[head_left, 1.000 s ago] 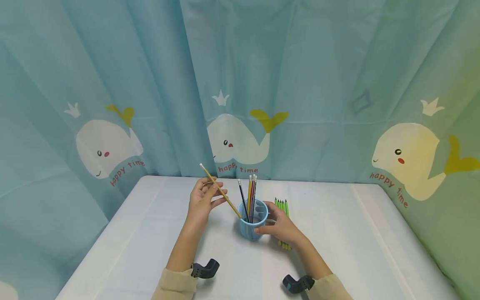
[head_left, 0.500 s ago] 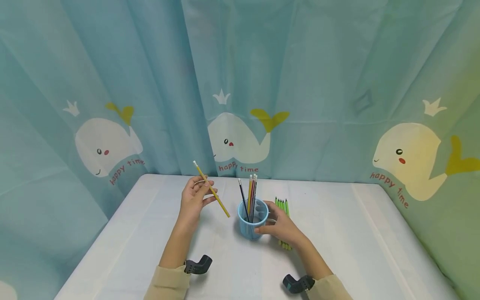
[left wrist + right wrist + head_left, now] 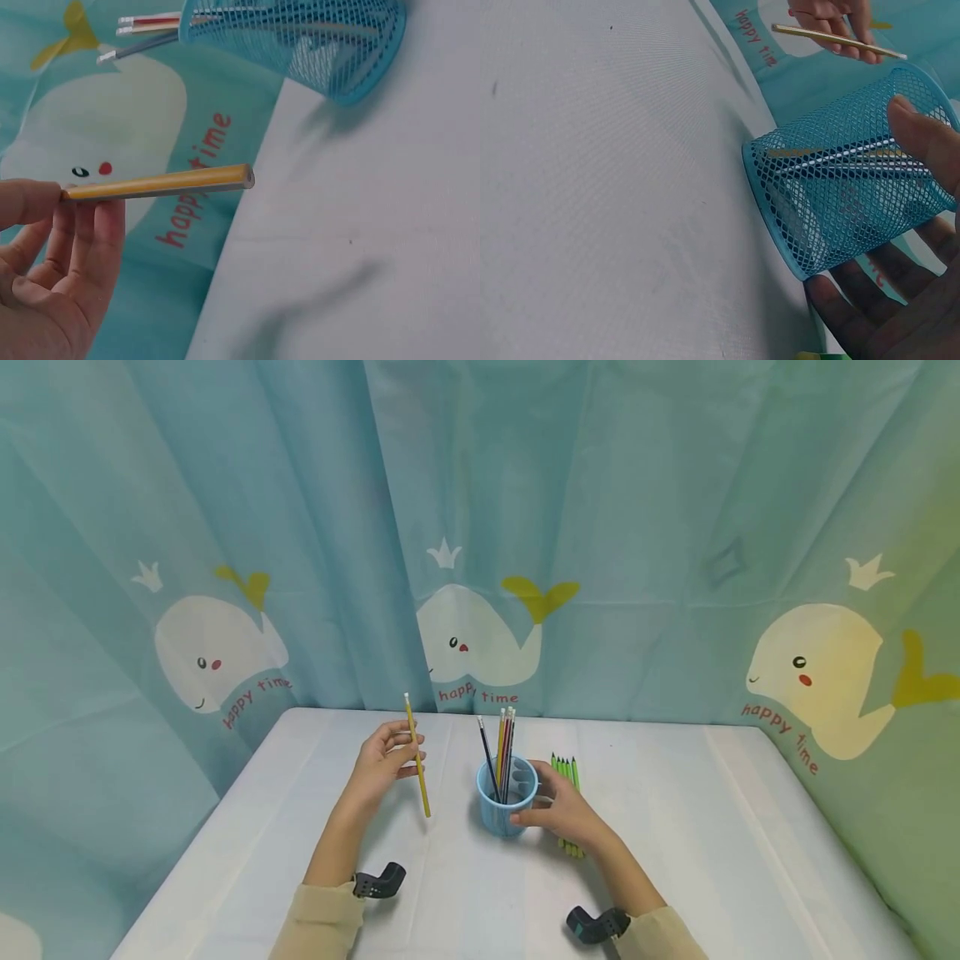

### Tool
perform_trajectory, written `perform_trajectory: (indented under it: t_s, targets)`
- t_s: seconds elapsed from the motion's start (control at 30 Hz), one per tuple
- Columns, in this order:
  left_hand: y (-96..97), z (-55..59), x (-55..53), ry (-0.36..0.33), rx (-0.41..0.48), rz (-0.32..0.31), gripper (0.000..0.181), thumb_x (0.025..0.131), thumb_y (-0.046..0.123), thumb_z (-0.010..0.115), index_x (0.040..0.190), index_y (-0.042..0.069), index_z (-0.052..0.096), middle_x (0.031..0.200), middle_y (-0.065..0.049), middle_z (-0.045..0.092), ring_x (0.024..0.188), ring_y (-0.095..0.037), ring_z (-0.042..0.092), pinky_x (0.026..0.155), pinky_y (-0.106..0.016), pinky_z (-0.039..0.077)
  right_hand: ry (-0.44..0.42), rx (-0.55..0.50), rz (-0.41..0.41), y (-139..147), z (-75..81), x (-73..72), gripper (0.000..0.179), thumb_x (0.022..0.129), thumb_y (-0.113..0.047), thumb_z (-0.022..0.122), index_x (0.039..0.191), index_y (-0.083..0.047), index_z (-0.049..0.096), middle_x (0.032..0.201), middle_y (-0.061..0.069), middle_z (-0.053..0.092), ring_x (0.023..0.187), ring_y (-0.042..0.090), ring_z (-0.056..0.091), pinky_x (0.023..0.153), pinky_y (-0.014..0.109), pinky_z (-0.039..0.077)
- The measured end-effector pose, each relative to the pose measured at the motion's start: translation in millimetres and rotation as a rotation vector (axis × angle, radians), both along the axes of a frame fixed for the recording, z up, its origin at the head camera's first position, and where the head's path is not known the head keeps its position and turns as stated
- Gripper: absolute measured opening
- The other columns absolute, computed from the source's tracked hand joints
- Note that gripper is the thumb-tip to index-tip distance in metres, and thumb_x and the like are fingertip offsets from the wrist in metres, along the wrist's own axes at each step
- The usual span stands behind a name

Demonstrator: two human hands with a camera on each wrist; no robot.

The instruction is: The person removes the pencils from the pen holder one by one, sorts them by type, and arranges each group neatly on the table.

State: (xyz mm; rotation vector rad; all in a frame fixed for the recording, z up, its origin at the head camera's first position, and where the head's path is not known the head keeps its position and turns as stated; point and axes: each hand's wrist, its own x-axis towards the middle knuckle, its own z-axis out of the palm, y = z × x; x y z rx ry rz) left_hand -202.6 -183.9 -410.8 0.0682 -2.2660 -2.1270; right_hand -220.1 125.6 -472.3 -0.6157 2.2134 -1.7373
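My left hand [image 3: 381, 764] pinches a yellow pencil [image 3: 418, 768] between thumb and fingers, left of the cup and above the table. The pencil stands nearly upright in the head view, its white eraser end at the top. In the left wrist view its flat, unsharpened end points away from the hand [image 3: 60, 292]. My right hand [image 3: 564, 810] grips the side of a blue mesh pencil cup [image 3: 498, 820], thumb on the near side and fingers around the far side. Inside the cup lean several pencils [image 3: 504, 752], dark, yellow and red, eraser ends up.
Several green pencils [image 3: 566, 768] lie side by side on the white table [image 3: 690, 843], right of the cup and partly behind my right hand. A teal curtain [image 3: 637, 527] with whale prints hangs behind the table's far edge.
My left hand has drawn the yellow pencil away from the cup to the left and turned it from slanted to nearly upright. The right hand and cup have stayed in place.
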Motion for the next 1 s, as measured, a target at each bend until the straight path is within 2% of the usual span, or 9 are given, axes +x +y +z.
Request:
perform_trajectory:
  t_s: [0.13, 0.3, 0.5, 0.63, 0.83, 1.0]
  targets:
    - [-4.0, -4.2, -3.1, -0.031, -0.019, -0.009, 0.038, 0.1, 0.008, 0.057, 0.137, 0.005, 0.05, 0.126, -0.018, 0.06, 0.104, -0.028, 0.066, 0.08, -0.03, 0.061, -0.012, -0.005, 0.002, 1, 0.1, 0.6, 0.082, 0.074, -0.016, 0.087, 0.144, -0.01, 0.046, 0.14, 0.014, 0.055, 0.127, 0.039, 0.054, 0.107, 0.053, 0.046]
    - [-9.2, -10.8, -8.8, -0.036, -0.049, -0.04, 0.039, 0.099, 0.005, 0.06, 0.136, 0.002, 0.051, 0.124, -0.024, 0.059, 0.1, -0.031, 0.067, 0.077, -0.03, 0.061, -0.011, -0.005, -0.003, -1, 1.8, 1.0, 0.082, 0.073, -0.018, 0.088, 0.144, -0.012, 0.047, 0.141, 0.012, 0.054, 0.128, 0.038, 0.054, 0.107, 0.053, 0.047]
    - [-13.8, -19.2, -16.0, -0.069, -0.139, -0.108, 0.042, 0.099, 0.009, 0.06, 0.138, -0.003, 0.049, 0.124, -0.029, 0.058, 0.098, -0.029, 0.069, 0.075, -0.03, 0.061, -0.015, 0.012, -0.013, 0, 4.3, 0.6, 0.082, 0.074, -0.018, 0.088, 0.144, -0.012, 0.046, 0.142, 0.012, 0.054, 0.128, 0.038, 0.054, 0.107, 0.054, 0.046]
    - [-15.6, -23.7, -19.6, -0.085, -0.204, -0.125, 0.041, 0.099, 0.009, 0.06, 0.136, -0.005, 0.051, 0.118, -0.027, 0.06, 0.095, -0.029, 0.07, 0.073, -0.033, 0.061, -0.014, 0.011, -0.015, 0, 5.6, 0.9, 0.082, 0.075, -0.017, 0.087, 0.145, -0.01, 0.045, 0.142, 0.015, 0.054, 0.128, 0.04, 0.054, 0.107, 0.055, 0.046]
    - [-18.1, -28.8, -24.6, -0.112, -0.287, -0.114, 0.038, 0.097, 0.005, 0.062, 0.133, -0.006, 0.053, 0.108, -0.02, 0.063, 0.082, -0.02, 0.067, 0.068, -0.033, 0.06, -0.018, 0.003, -0.018, 0, 5.7, 2.7, 0.083, 0.075, -0.014, 0.086, 0.146, -0.008, 0.044, 0.144, 0.017, 0.052, 0.129, 0.041, 0.053, 0.106, 0.056, 0.046]
    - [-20.2, -33.8, -28.4, -0.147, -0.374, -0.06, 0.034, 0.095, 0.004, 0.064, 0.128, -0.004, 0.057, 0.103, -0.016, 0.064, 0.076, -0.018, 0.065, 0.065, -0.031, 0.059, -0.011, -0.008, -0.008, -1, 3.9, 2.1, 0.082, 0.076, -0.012, 0.085, 0.146, -0.008, 0.043, 0.143, 0.017, 0.052, 0.129, 0.042, 0.053, 0.107, 0.056, 0.046]
